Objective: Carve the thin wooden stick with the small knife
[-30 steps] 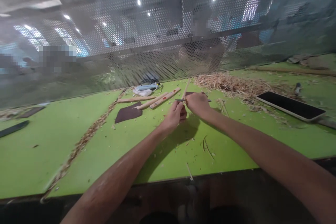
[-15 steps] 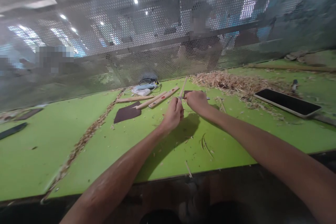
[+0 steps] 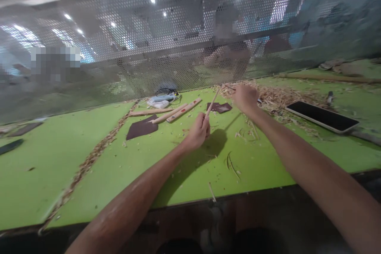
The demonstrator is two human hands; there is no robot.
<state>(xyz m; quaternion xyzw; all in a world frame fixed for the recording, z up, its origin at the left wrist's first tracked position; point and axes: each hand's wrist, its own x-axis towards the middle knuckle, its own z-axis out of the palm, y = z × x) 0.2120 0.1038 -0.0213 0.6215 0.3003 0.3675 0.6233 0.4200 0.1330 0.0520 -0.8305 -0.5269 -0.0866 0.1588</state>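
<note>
My left hand (image 3: 199, 131) is closed around the lower end of a thin wooden stick (image 3: 213, 103), which points up and away over the green table. Ahead and to its right, my right hand (image 3: 246, 98) is closed on a knife (image 3: 229, 87), its narrow blade sticking out to the left, most of its handle hidden by the fingers. The blade is apart from the stick. Beyond my left hand lies a torn dark piece of sandpaper (image 3: 224, 107). A larger dark sandpaper sheet (image 3: 142, 128) rests to the left, beside several wooden strips (image 3: 184, 110).
A heap of wood shavings (image 3: 279, 95) spreads at the back right, near a phone (image 3: 323, 116). Cables and a white-and-blue bundle (image 3: 160, 101) sit by the perforated screen (image 3: 166, 59). Shavings fill a seam (image 3: 92, 158) on the left. People are beyond the screen.
My right hand has moved forward and right with the knife, away from the stick and my left hand. The torn sandpaper and more of the stick now show.
</note>
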